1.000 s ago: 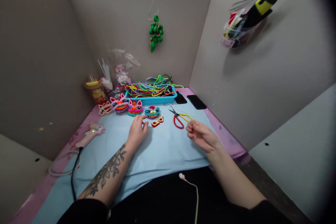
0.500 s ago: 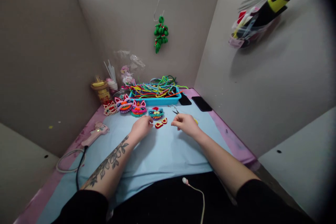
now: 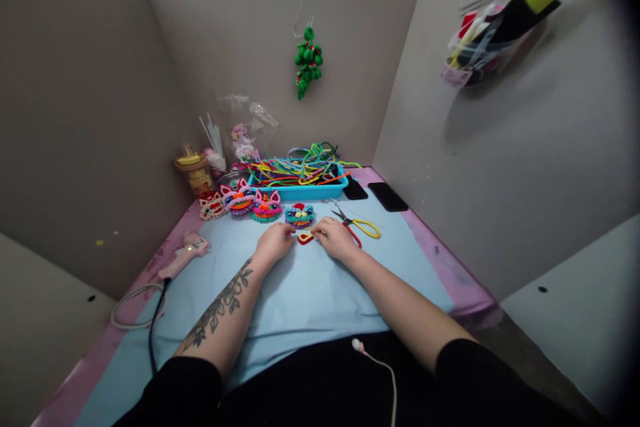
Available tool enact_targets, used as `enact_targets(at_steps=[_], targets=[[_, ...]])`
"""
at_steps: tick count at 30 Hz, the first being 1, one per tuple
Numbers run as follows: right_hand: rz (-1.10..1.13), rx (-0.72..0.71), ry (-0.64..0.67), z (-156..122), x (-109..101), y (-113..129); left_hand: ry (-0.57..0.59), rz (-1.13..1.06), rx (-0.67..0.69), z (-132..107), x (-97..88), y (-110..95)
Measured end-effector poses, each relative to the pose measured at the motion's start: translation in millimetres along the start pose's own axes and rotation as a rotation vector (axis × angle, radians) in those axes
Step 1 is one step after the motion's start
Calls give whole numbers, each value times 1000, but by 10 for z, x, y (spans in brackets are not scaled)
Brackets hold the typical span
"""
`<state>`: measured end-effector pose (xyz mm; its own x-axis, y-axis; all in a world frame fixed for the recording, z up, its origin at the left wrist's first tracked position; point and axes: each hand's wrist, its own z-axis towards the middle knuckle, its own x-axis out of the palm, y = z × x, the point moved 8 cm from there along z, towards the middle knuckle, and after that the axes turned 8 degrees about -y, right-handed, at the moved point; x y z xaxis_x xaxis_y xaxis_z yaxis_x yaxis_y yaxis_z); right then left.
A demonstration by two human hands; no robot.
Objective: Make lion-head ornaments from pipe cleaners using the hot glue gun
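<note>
Both hands are down on the bench [image 3: 310, 293] now, knuckles up, meeting over one small thing. The left hand [image 3: 274, 245], tattooed forearm behind it, has its fingertips curled in toward the right. The right hand [image 3: 336, 240] mirrors it, fingers bent toward the left. Between the two sets of fingertips lies the small red piece [image 3: 305, 238], flat on the pale blue sheet and touched from both sides. From where I stand I cannot tell whether either hand truly pinches it or only rests on it.

Just beyond the fingertips sits a blue fuzzy face [image 3: 299, 215], close to the red piece but apart from it. Just beside the right hand, on its outer side, lie the scissors [image 3: 357, 227], one loop red and one yellow. Farther out past both hands is the blue tray [image 3: 300, 191], heaped with coloured pipe cleaners. Well off to the left hand's outer side lies a pink glue gun [image 3: 185, 255].
</note>
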<state>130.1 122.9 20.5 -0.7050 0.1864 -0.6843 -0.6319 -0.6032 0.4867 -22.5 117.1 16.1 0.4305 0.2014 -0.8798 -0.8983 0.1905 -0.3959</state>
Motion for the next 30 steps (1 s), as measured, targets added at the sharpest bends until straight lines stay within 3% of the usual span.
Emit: enact_targets(at_steps=[15,30], targets=[[-192,-43,30,58,226,193,32,73,41,-62,15,-93],[-126,-65,16,-6,194,281,73,100,83,-82,58,-133]])
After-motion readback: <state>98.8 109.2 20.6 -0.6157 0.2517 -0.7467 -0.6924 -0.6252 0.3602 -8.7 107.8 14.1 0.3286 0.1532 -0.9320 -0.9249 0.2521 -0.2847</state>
